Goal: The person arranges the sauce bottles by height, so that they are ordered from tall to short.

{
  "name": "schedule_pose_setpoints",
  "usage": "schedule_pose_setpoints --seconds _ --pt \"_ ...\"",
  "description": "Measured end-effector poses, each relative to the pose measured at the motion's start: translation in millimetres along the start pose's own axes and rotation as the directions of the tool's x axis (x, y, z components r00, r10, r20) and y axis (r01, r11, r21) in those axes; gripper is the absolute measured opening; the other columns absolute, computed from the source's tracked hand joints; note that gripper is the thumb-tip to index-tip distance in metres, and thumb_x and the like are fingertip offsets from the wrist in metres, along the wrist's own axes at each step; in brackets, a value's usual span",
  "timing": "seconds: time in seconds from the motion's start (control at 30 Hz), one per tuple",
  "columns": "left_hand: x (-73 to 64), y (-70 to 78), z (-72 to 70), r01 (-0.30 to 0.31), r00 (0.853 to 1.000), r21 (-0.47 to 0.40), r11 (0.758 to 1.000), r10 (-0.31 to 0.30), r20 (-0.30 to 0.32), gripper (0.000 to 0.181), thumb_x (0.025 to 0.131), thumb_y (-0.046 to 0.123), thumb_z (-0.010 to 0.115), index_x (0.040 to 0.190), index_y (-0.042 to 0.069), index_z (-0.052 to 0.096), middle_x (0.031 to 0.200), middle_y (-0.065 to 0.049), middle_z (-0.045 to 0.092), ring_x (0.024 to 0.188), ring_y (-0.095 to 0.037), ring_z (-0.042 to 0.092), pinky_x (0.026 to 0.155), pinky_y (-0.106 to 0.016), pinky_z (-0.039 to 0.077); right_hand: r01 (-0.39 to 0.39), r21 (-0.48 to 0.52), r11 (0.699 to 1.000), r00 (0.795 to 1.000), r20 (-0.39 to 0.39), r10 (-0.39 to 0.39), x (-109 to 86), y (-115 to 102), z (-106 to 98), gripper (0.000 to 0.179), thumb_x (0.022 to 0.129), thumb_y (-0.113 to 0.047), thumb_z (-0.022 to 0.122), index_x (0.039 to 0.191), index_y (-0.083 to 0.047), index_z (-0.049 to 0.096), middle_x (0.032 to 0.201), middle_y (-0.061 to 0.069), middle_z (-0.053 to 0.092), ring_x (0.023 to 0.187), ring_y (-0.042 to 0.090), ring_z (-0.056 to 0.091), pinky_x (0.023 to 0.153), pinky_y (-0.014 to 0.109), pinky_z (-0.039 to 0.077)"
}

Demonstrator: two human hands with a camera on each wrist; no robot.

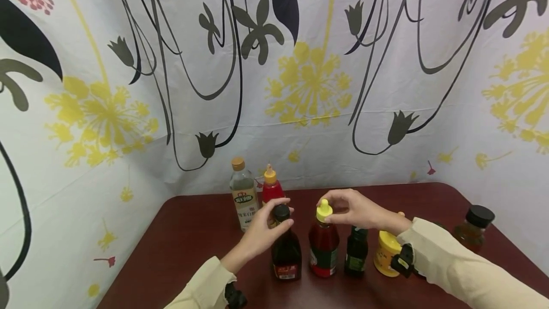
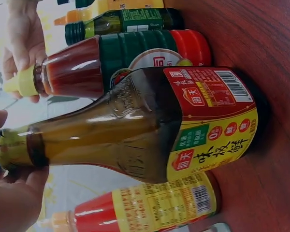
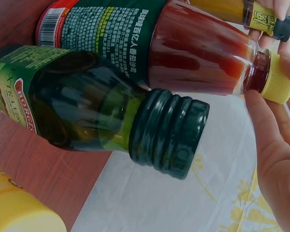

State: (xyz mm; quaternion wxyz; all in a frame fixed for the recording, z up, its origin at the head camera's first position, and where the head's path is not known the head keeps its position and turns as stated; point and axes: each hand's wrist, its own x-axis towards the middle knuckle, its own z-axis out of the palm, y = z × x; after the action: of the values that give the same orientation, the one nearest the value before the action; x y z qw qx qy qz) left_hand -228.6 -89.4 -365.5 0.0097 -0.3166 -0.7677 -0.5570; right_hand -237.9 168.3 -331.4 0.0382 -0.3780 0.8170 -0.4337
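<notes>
A dark soy sauce bottle (image 1: 286,251) with a black cap stands upright on the table. My left hand (image 1: 262,229) holds it at the neck, thumb on one side and fingers on the other. In the left wrist view its red and yellow label (image 2: 212,125) faces the camera. Just to the right is a ketchup bottle (image 1: 323,244) with a yellow nozzle cap (image 3: 276,79). My right hand (image 1: 358,211) pinches that cap between thumb and fingers. Close beside it, a small green oil bottle (image 3: 87,96) stands untouched.
Behind the left hand are a clear vinegar bottle (image 1: 244,197) and a red squeeze bottle (image 1: 272,190). A yellow jar (image 1: 387,252) sits under the right forearm, and a black-lidded jar (image 1: 473,228) farther right. Patterned cloth (image 1: 309,156) hangs behind the dark red table (image 1: 193,237).
</notes>
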Motion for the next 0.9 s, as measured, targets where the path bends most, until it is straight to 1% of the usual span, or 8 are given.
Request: schedule_pose_setpoints --seconds 0.07,0.17,0.3,0.4,0.5,0.67,0.9 --pt "1.2 -3.1 0.5 0.001 1.000 -0.033 0.999 -0.001 -0.010 0.038 0.086 0.016 0.059 0.122 0.013 0.047 0.113 -0.010 0.057 0.102 -0.015 0.056 0.082 -0.024 0.046 0.000 0.004 1.000 1.000 -0.002 0.000 -1.0 -0.2 0.6 0.027 0.081 -0.017 0.065 0.105 -0.006 0.057 0.099 0.005 0.058 0.096 0.015 0.058 0.080 0.029 0.047" --pt "2.8 -3.8 -0.2 0.004 1.000 -0.084 0.996 -0.006 -0.022 0.034 0.084 0.011 0.061 0.116 0.009 0.052 0.110 -0.009 0.059 0.100 -0.015 0.057 0.082 -0.026 0.046 0.009 0.002 1.000 1.000 -0.004 -0.009 -1.7 -0.7 1.4 0.027 0.081 -0.016 0.065 0.104 -0.007 0.056 0.099 0.005 0.057 0.096 0.015 0.057 0.079 0.028 0.048" --pt "2.4 5.9 -3.5 -0.018 1.000 -0.131 0.991 0.015 -0.020 0.030 0.082 0.002 0.061 0.111 0.001 0.054 0.108 -0.018 0.059 0.097 -0.017 0.059 0.080 -0.028 0.047 0.022 -0.010 1.000 1.000 -0.009 -0.022 -1.3 -1.2 2.2 0.027 0.081 -0.016 0.066 0.104 -0.007 0.055 0.099 0.005 0.057 0.097 0.016 0.057 0.078 0.028 0.048" --pt "1.7 13.8 -6.0 -0.032 0.999 -0.137 0.990 0.032 -0.006 0.030 0.081 -0.002 0.061 0.110 -0.003 0.055 0.107 -0.023 0.058 0.094 -0.016 0.060 0.079 -0.028 0.048 0.013 -0.011 1.000 1.000 -0.021 -0.013 -1.2 -1.1 2.7 0.028 0.080 -0.017 0.066 0.105 -0.008 0.056 0.099 0.005 0.058 0.097 0.016 0.057 0.077 0.028 0.049" --pt "2.5 15.4 -7.6 -0.027 1.000 -0.136 0.990 0.028 0.008 0.031 0.080 -0.003 0.062 0.109 -0.004 0.055 0.107 -0.023 0.058 0.092 -0.014 0.060 0.078 -0.027 0.049 0.004 -0.002 1.000 0.999 -0.035 -0.004 -1.5 -1.7 2.9 0.030 0.080 -0.017 0.067 0.106 -0.007 0.058 0.101 0.007 0.059 0.096 0.017 0.058 0.076 0.027 0.049" --pt "3.5 13.8 -8.5 -0.013 1.000 -0.138 0.990 0.016 0.019 0.031 0.080 -0.002 0.063 0.110 -0.004 0.056 0.107 -0.021 0.059 0.092 -0.014 0.060 0.078 -0.027 0.048 -0.019 0.019 1.000 0.999 -0.049 0.020 -1.7 -5.1 1.9 0.034 0.079 -0.017 0.068 0.109 -0.003 0.059 0.105 0.013 0.060 0.094 0.018 0.059 0.074 0.027 0.050" --pt "4.1 11.1 -9.2 0.005 1.000 -0.142 0.990 -0.003 0.018 0.031 0.080 0.000 0.063 0.110 -0.003 0.056 0.108 -0.019 0.059 0.094 -0.015 0.060 0.078 -0.027 0.048 -0.066 0.022 0.998 0.996 -0.063 0.067 1.5 -9.0 0.7 0.036 0.077 -0.015 0.069 0.110 -0.003 0.060 0.105 0.012 0.061 0.091 0.017 0.061 0.073 0.026 0.050"
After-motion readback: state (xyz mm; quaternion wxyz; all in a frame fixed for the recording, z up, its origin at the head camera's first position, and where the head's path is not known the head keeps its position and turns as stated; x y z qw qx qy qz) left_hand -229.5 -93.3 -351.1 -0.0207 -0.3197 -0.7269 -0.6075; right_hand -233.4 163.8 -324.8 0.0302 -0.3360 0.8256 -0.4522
